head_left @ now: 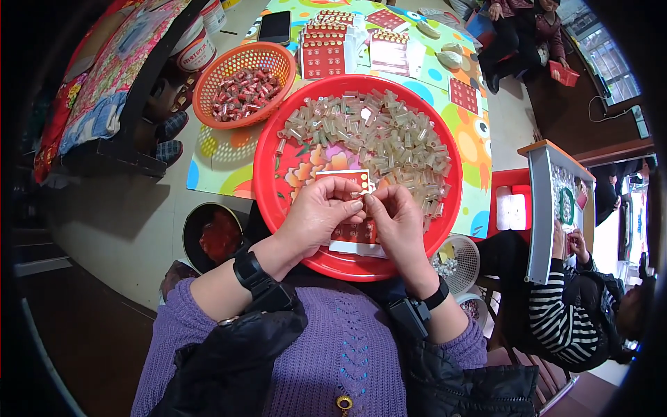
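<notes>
Over a large round red tray (453, 201), my left hand (310, 214) and my right hand (401, 229) meet fingertip to fingertip. Both are closed in a pinch, and the small item between them is mostly covered by the fingers. Beneath them lies a red and white sticker sheet (358, 248) with small gold marks, partly hidden by my hands. Many short clear plastic tubes (406, 132) are heaped across the far and right parts of the tray. Flowers are printed on the tray's bare bottom at left.
An orange basket (201, 94) of red-wrapped tubes (243, 96) stands beyond the tray at left. Farther back are stacked sticker sheets (323, 59) and a black phone (275, 28). Below the table's right edge sits a white basket (462, 264). Another person in stripes (566, 316) works at right.
</notes>
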A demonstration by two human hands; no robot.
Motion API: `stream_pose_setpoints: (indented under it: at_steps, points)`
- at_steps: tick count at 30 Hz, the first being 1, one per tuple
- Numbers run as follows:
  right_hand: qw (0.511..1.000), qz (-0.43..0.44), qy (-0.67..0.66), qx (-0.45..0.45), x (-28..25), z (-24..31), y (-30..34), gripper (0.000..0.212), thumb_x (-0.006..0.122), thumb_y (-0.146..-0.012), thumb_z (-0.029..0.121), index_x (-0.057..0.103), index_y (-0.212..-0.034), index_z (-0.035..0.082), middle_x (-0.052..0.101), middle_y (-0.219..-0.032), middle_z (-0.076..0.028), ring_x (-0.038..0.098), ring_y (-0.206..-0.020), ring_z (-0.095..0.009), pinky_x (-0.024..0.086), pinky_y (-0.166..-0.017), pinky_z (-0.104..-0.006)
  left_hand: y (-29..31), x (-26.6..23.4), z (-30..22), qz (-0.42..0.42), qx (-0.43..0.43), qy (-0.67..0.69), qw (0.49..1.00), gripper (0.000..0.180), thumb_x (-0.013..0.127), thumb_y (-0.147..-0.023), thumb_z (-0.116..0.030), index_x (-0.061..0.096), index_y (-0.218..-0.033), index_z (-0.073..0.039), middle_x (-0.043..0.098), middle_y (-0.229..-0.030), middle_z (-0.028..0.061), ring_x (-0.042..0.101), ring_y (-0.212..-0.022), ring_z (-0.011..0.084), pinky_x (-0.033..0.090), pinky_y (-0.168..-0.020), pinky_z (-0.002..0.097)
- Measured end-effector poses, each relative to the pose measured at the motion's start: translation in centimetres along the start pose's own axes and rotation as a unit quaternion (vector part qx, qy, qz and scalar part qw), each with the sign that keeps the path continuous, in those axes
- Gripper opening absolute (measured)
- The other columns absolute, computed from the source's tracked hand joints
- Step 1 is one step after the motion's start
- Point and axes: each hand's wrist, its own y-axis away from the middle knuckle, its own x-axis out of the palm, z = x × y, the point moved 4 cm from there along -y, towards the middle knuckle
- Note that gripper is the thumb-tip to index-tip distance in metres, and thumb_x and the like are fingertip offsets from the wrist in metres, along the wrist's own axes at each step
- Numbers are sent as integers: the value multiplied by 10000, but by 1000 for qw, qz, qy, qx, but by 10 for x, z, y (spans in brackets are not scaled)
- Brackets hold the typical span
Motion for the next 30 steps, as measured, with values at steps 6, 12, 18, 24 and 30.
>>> stream_pose_setpoints:
  at_steps: [6, 12, 18, 24, 30]
  points:
    - [999, -17, 34, -19, -5, 0, 0, 93, 580, -918, 72, 514, -937, 9, 585, -841, -18, 567, -736, -61, 483, -658, -202, -2, 1, -2, -23, 50, -13, 998, 247, 570, -892, -7, 525, -1134, 6, 617, -948, 71, 627, -777, 117, 524, -695, 230]
    - [999, 21, -39, 24, -4, 3, 4, 97, 576, -920, 74, 509, -939, 7, 577, -843, -18, 554, -745, -60, 471, -672, -201, 2, 7, -11, -30, 41, -25, 998, 288, 574, -897, -28, 532, -1180, 7, 627, -925, 62, 608, -749, 100, 511, -666, 226]
    - [999, 15, 6, -38, -4, 0, 4, 97, 578, -917, 71, 507, -938, 8, 574, -811, -9, 546, -728, -56, 463, -650, -196, 2, 5, -3, 22, 0, -24, 999, 283, 587, -895, -45, 545, -1172, -4, 632, -861, 49, 586, -689, 83, 508, -630, 217]
    - [997, 5, 66, -45, -2, 7, 8, 90, 577, -915, 65, 507, -936, 13, 570, -815, -9, 538, -727, -53, 456, -644, -196, -1, -1, 2, 0, -4, -7, 1000, 220, 592, -892, -38, 561, -1107, -7, 632, -847, 48, 584, -667, 80, 507, -609, 209]
    - [993, -54, 73, -72, -10, 1, 4, 79, 575, -915, 53, 506, -936, 20, 568, -836, -11, 529, -733, -44, 448, -635, -193, -4, -9, 2, -41, 2, -12, 999, 196, 600, -886, -31, 564, -1077, -7, 630, -863, 59, 599, -692, 88, 511, -620, 208]
